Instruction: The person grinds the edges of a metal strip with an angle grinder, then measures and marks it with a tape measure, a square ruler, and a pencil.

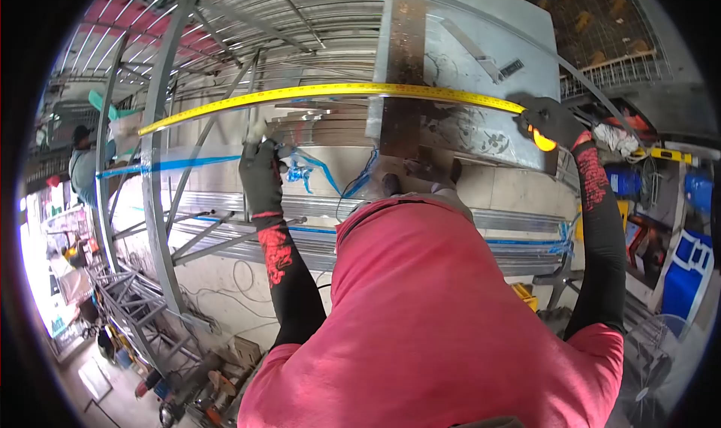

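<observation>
A yellow tape measure [330,91] is stretched across the view, from a grey metal upright [155,165] on the left to its case at the right. My right hand [550,120], in a dark glove, is closed round the orange-yellow case. My left hand [261,169], in a dark glove, is raised below the blade, its fingers curled beside a small pale object too blurred to name. Blue strapping [188,162] runs from the upright toward this hand, with loose ends hanging beside it. Under the blade lies a metal-topped table [451,127] with a square tool [481,56] on it.
Bundles of metal tubes [511,220] lie across the floor in front of me. Another person [84,165] is at the far left behind the frame. Blue containers [687,266] stand at the right, a fan [650,368] at lower right, and tools and cables at lower left.
</observation>
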Available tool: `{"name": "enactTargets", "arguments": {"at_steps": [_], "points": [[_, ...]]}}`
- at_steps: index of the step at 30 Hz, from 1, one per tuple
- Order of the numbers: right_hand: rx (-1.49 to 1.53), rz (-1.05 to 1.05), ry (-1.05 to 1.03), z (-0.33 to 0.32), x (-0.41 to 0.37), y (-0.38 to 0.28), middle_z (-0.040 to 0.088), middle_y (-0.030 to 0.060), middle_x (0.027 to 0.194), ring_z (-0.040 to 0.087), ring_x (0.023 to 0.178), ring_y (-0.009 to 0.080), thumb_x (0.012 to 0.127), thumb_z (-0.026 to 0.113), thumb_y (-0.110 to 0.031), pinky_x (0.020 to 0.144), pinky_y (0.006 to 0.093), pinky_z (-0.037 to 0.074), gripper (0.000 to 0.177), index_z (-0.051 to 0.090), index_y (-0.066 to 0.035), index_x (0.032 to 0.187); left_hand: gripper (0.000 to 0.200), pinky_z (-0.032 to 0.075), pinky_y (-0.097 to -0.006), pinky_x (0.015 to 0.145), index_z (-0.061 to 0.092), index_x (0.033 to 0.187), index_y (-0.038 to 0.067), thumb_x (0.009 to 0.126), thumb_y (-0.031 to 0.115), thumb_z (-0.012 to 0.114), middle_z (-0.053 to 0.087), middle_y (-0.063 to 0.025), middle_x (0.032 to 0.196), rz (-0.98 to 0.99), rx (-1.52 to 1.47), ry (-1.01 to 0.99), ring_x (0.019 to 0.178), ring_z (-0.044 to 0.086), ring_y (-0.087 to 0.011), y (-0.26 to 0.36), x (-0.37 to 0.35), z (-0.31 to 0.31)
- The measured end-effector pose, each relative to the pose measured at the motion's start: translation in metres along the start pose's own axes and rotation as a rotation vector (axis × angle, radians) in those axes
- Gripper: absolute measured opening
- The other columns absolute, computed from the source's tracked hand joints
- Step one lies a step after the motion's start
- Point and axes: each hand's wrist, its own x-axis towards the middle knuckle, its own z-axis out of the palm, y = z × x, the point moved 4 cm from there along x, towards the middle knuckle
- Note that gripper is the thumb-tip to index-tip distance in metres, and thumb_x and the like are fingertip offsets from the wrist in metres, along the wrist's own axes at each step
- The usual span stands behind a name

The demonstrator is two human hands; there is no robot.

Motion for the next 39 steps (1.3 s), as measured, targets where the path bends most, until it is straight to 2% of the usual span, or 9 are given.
{"name": "enactTargets", "arguments": {"at_steps": [8,12,15,16,27,28,33,35,39], "points": [[-0.081,0.042,0.065,0.002,-0.006,-0.025,0.074,0.0141,0.123,0.069,0.099,0.0176,0.107,0.066,-0.017,0.092,0.0349,0.057,0.022,0.074,0.004,0.11,0.062,0.052,-0.0461,0.113,0.048,0.159,0.0,0.101,0.014,0.064,0.062,-0.0215,0.149,-0.087,-0.8,-0.203,0.137,0.062,-0.0374,-0.007,0.0,0.031],[0.0,0.086,-0.053,0.001,0.006,0.011,0.075,0.0137,0.122,0.068,0.097,0.017,0.107,0.065,-0.017,0.091,0.0337,0.057,0.024,0.074,0.003,0.117,0.052,0.059,-0.0437,0.101,0.054,0.151,-0.005,0.105,0.018,0.064,0.073,-0.018,0.121,0.154,-0.514,-0.487,0.116,0.072,-0.0261,-0.009,0.011,0.064],[-0.018,-0.029,0.009,0.0,0.003,0.008,0.076,0.0131,0.115,0.068,0.094,0.0167,0.107,0.065,-0.018,0.089,0.033,0.057,0.025,0.075,0.002,0.118,0.044,0.059,-0.0373,0.085,0.062,0.138,-0.004,0.11,0.029,0.062,0.075,-0.0119,0.1,0.184,-0.164,-0.302,0.094,0.073,-0.0201,-0.023,0.009,0.083],[-0.058,-0.001,0.012,0.0,0.001,-0.008,0.076,0.0127,0.113,0.069,0.093,0.017,0.107,0.065,-0.019,0.089,0.0331,0.057,0.026,0.075,0.002,0.119,0.041,0.057,-0.0328,0.08,0.067,0.125,-0.003,0.112,0.035,0.059,0.075,-0.0096,0.094,-0.002,-0.455,-0.407,0.082,0.071,-0.0195,0.009,-0.003,0.103],[-0.27,0.03,0.021,-0.002,-0.004,-0.015,0.078,0.0094,0.107,0.072,0.096,0.0187,0.103,0.062,-0.019,0.09,0.0347,0.058,0.047,0.066,-0.013,0.15,0.023,0.058,-0.0298,0.08,0.077,0.113,-0.003,0.104,0.016,0.069,0.079,-0.0074,0.093,0.057,-0.078,-0.467,0.086,0.075,-0.016,0.035,-0.002,0.187],[-0.297,0.052,0.04,-0.001,-0.004,-0.017,0.079,0.0102,0.11,0.073,0.096,0.02,0.103,0.061,-0.017,0.091,0.0359,0.058,0.045,0.067,-0.011,0.148,0.021,0.057,-0.0282,0.079,0.076,0.117,-0.001,0.103,0.013,0.07,0.079,-0.0052,0.097,0.317,-0.021,-0.535,0.088,0.074,-0.014,0.041,-0.003,0.195],[-0.162,0.034,0.089,0.003,0.0,-0.004,0.078,0.0176,0.121,0.076,0.107,0.0247,0.102,0.061,-0.008,0.097,0.0362,0.059,0.038,0.069,0.001,0.138,0.022,0.054,-0.0248,0.076,0.074,0.12,0.0,0.103,0.013,0.07,0.078,-0.0031,0.098,0.026,-0.152,-0.589,0.087,0.07,-0.0089,0.022,-0.007,0.235],[-0.221,0.026,0.041,0.003,0.001,-0.007,0.078,0.0184,0.12,0.076,0.105,0.0246,0.101,0.061,-0.008,0.095,0.0364,0.059,0.037,0.07,0.001,0.136,0.024,0.053,-0.0237,0.076,0.074,0.121,-0.001,0.103,0.014,0.07,0.078,-0.0034,0.098,0.529,0.218,-0.596,0.086,0.069,-0.008,0.023,-0.007,0.244],[-0.329,-0.149,0.165,0.005,0.002,0.007,0.079,0.0149,0.109,0.077,0.093,0.024,0.101,0.064,-0.015,0.085,0.0374,0.061,0.037,0.071,-0.005,0.136,0.023,0.053,-0.0249,0.075,0.076,0.118,-0.002,0.102,0.014,0.072,0.078,-0.0036,0.096,0.142,0.072,-0.593,0.084,0.068,-0.0078,0.042,-0.015,0.255]]}}
